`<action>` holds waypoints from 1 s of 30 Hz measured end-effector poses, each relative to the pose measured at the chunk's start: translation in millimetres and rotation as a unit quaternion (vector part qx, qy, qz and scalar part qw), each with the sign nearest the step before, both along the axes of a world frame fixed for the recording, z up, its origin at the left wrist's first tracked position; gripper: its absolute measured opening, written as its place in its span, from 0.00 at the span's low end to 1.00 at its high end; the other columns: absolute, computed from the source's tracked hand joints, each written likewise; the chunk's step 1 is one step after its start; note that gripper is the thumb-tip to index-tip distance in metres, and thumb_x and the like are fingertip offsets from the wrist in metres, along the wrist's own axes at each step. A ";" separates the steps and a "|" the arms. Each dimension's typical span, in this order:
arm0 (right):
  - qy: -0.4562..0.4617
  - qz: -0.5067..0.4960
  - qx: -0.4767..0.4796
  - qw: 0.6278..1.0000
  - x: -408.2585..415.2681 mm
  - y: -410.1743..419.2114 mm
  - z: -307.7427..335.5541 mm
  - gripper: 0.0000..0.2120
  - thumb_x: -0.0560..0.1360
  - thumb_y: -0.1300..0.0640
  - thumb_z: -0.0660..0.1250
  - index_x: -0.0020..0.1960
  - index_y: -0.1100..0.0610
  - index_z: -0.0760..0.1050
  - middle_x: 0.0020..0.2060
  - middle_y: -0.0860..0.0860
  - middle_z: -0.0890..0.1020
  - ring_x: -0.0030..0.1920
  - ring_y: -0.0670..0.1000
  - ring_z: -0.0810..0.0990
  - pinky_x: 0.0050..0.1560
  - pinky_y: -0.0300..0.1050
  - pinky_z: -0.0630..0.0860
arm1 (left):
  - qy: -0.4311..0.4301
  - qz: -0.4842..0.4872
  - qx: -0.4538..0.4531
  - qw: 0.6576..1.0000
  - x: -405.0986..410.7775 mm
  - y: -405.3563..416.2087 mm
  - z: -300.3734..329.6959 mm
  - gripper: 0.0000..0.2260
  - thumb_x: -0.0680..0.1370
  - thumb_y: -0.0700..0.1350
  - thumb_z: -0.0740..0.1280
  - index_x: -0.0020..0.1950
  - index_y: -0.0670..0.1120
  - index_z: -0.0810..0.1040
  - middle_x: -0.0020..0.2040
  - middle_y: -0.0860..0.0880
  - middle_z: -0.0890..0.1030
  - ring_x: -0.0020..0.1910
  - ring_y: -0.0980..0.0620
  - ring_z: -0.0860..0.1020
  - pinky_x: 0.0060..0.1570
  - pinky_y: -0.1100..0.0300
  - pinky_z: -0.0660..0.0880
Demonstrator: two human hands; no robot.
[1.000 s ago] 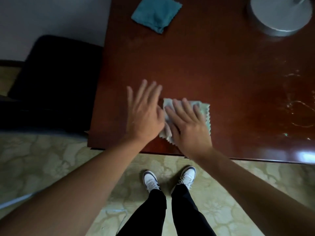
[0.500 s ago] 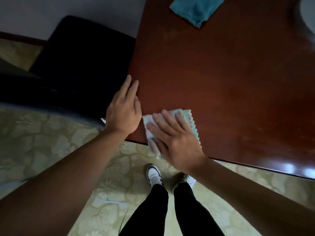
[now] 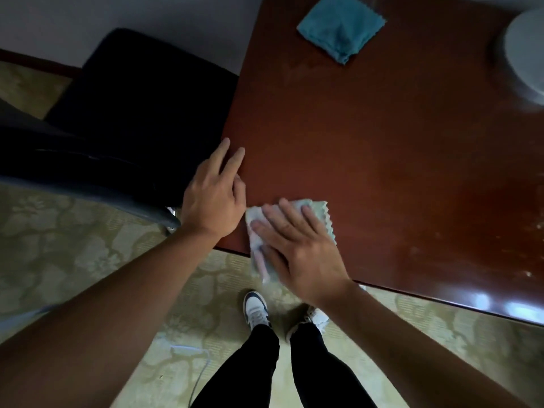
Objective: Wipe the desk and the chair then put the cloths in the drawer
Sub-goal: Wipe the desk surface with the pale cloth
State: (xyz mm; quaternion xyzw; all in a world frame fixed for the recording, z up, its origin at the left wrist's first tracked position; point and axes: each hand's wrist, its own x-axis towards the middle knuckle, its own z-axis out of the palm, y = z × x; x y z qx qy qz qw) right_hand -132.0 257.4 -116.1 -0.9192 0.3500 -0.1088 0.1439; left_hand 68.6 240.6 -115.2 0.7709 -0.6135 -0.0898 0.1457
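Pale cloth (image 3: 319,214) under flat right hand (image 3: 297,248), desk (image 3: 382,148) corner; left hand (image 3: 213,198) flat, empty.

- Both forearms were bare, no sleeves in view.
- left hand (image 3: 212,198) and right hand (image 3: 297,245): no rings, watch or gloves visible.
- Trousers (image 3: 294,366) were black, slim-legged.
- Sneakers (image 3: 256,310) were white with dark trim, laced.

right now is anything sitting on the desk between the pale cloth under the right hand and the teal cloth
Nothing visible does. The right hand presses the pale green cloth at the desk's near corner; the teal cloth lies at the far edge, with bare wood between. The grey round base sits off to the right.
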 end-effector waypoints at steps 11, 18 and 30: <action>-0.003 -0.238 -0.009 0.971 -105.6 -29.7 0.4 0.20 0.83 0.48 0.55 0.72 0.52 0.72 0.73 0.53 0.71 0.76 0.57 0.62 0.74 0.60 0.59 | -0.074 -0.269 -0.094 0.956 -112.9 -46.4 14.8 0.21 0.72 0.39 0.60 0.63 0.36 0.80 0.66 0.41 0.79 0.66 0.43 0.76 0.70 0.46 0.66; 0.067 -0.330 -0.004 0.941 -250.8 -49.8 8.1 0.22 0.83 0.49 0.52 0.73 0.54 0.70 0.72 0.55 0.70 0.76 0.59 0.62 0.72 0.63 0.63 | -0.035 -0.309 -0.071 0.948 -255.2 -91.5 22.2 0.24 0.74 0.43 0.58 0.68 0.38 0.77 0.67 0.43 0.79 0.59 0.43 0.78 0.61 0.51 0.73; 0.070 -0.454 -0.001 0.888 -359.9 -206.9 -2.5 0.25 0.84 0.47 0.46 0.78 0.53 0.59 0.77 0.56 0.61 0.78 0.61 0.55 0.76 0.61 0.52 | -0.057 -0.222 -0.022 0.973 -354.5 -163.5 -2.3 0.23 0.81 0.50 0.54 0.76 0.47 0.68 0.77 0.46 0.67 0.77 0.45 0.63 0.75 0.42 0.57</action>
